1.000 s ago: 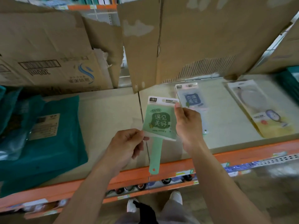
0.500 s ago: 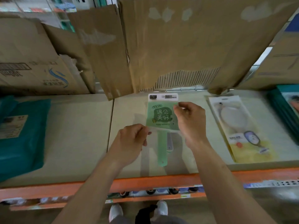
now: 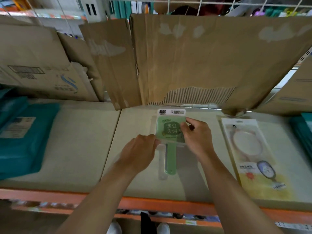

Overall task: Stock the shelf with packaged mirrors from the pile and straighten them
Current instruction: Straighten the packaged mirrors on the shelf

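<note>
A green packaged hand mirror (image 3: 170,130) with a white header card lies low over the beige shelf board (image 3: 81,149), handle pointing toward me. It sits on top of another clear-packed mirror whose pale handle (image 3: 162,162) shows at its left. My left hand (image 3: 138,152) pinches the pack's lower left corner. My right hand (image 3: 196,134) pinches its right edge near the top. A larger packaged round mirror (image 3: 253,157) with a yellow card lies flat to the right.
Torn cardboard sheets (image 3: 202,61) stand along the back of the shelf, with a printed carton (image 3: 37,65) at the left. Teal bagged goods (image 3: 22,135) lie at the left, teal packs (image 3: 303,130) at the far right. An orange shelf rail (image 3: 152,205) runs along the front.
Both hands carried the green mirror from in front of the shelf edge forward and down onto the clear-packed mirror on the board. The view shifted right and closer.
</note>
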